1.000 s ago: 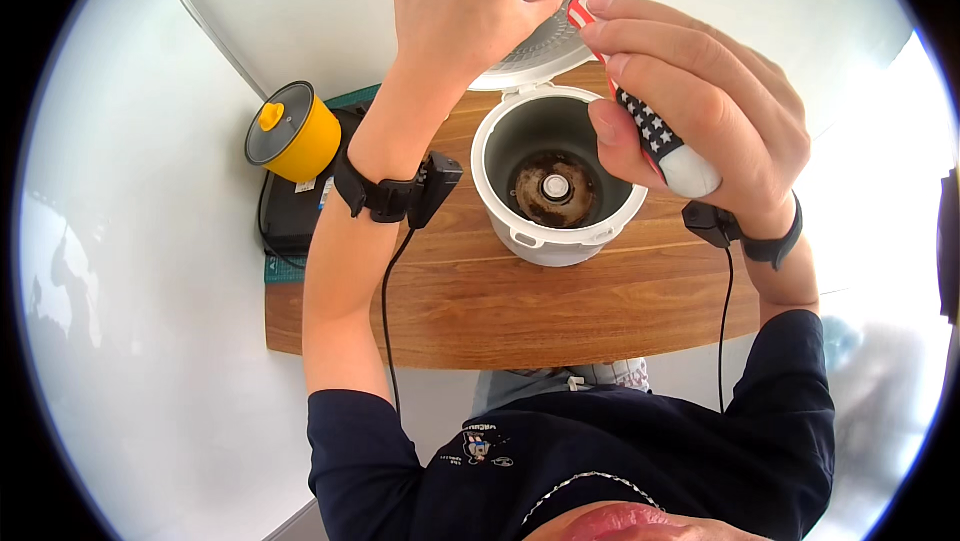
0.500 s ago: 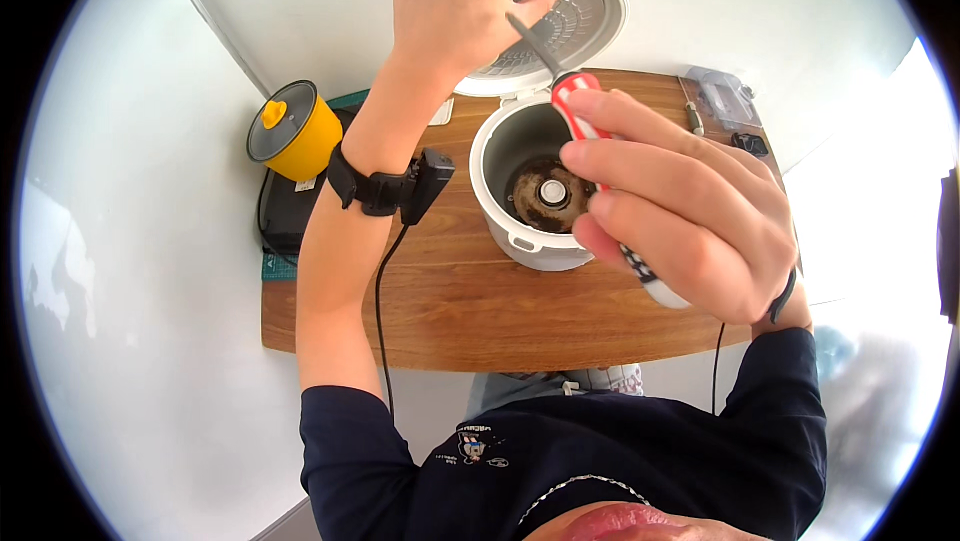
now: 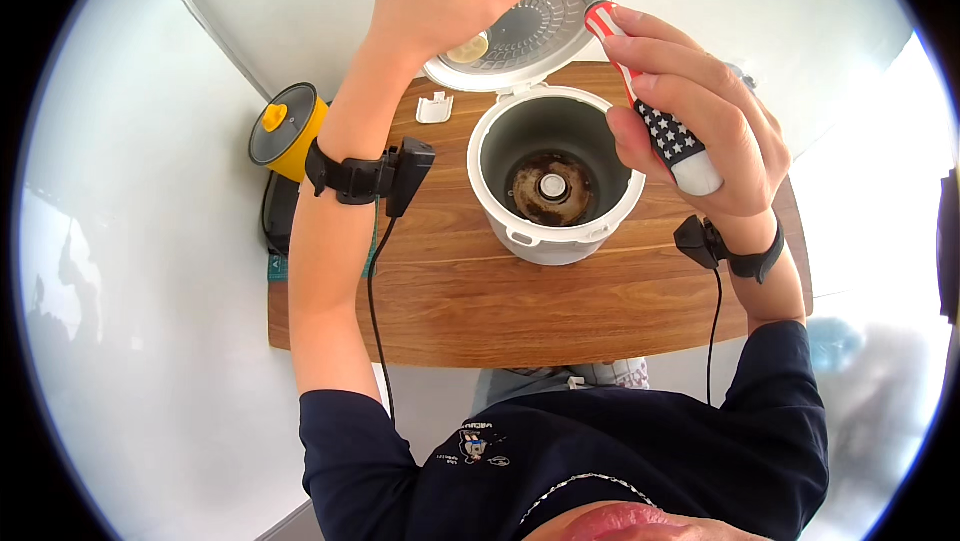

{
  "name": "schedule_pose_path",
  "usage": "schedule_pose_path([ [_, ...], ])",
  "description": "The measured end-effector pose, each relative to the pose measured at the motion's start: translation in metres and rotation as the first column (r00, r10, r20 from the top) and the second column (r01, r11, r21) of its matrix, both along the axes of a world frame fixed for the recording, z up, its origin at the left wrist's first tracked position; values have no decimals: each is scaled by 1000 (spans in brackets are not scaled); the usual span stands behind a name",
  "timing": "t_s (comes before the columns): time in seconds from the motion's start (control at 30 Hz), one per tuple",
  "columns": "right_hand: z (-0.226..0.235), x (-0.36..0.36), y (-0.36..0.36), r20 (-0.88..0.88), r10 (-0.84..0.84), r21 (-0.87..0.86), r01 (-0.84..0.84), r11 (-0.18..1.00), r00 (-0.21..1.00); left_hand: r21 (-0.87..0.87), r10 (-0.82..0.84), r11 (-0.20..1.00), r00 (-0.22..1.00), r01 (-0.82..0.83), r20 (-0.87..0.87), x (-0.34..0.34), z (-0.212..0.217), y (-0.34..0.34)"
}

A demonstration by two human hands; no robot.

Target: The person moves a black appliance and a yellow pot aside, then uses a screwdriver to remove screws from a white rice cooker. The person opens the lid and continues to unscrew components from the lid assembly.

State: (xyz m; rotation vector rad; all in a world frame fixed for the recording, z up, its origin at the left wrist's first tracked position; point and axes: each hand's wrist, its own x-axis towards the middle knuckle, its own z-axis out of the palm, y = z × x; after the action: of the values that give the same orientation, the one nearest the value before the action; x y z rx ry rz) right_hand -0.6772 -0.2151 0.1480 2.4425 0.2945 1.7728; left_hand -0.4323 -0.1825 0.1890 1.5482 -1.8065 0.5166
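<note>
A: In the head view, your left hand (image 3: 435,3) is closed on the edge of the lid (image 3: 545,31), thumb across its inner face; its other fingertips are hidden.

B: And your right hand (image 3: 705,106)?

A: You have it wrapped round the screwdriver (image 3: 672,141), by the striped and starred handle. The shaft slants up toward the lid's upper rim.

B: Does the tip touch there?

A: I can't tell. The lid stands open, hinged to the far side of your rice cooker (image 3: 556,249), which sits about midway along the table (image 3: 500,326), nearer the far edge. Inside, you can see a brown-stained base with a pale round centre.

B: What lies around it?

A: Close to the far edge, left of the cooker, you have a small white piece (image 3: 434,109). At the table's left edge is a yellow pot (image 3: 300,149), near your left forearm, with a black object (image 3: 280,213) just beside it.
</note>
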Motion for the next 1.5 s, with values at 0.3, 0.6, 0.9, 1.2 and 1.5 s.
schedule_pose_path([
  [0.3,-12,7,-7,117,11,-43,-6,999,993,184,-224,943,936,279,-272,1,4,2],
  [0.6,-15,18,1,104,-1,-84,10,996,995,140,-272,753,497,643,-824,49,-7,-14],
  [0.9,-20,25,-4,131,23,-102,-10,995,991,50,-138,606,167,794,-976,44,-3,-22],
  [1.2,-13,11,-6,24,190,129,-191,973,981,60,-180,523,179,850,-967,47,-6,-28],
  [1.5,-21,17,-8,123,224,110,-237,965,967,82,-170,508,193,858,-966,39,-3,-21],
])
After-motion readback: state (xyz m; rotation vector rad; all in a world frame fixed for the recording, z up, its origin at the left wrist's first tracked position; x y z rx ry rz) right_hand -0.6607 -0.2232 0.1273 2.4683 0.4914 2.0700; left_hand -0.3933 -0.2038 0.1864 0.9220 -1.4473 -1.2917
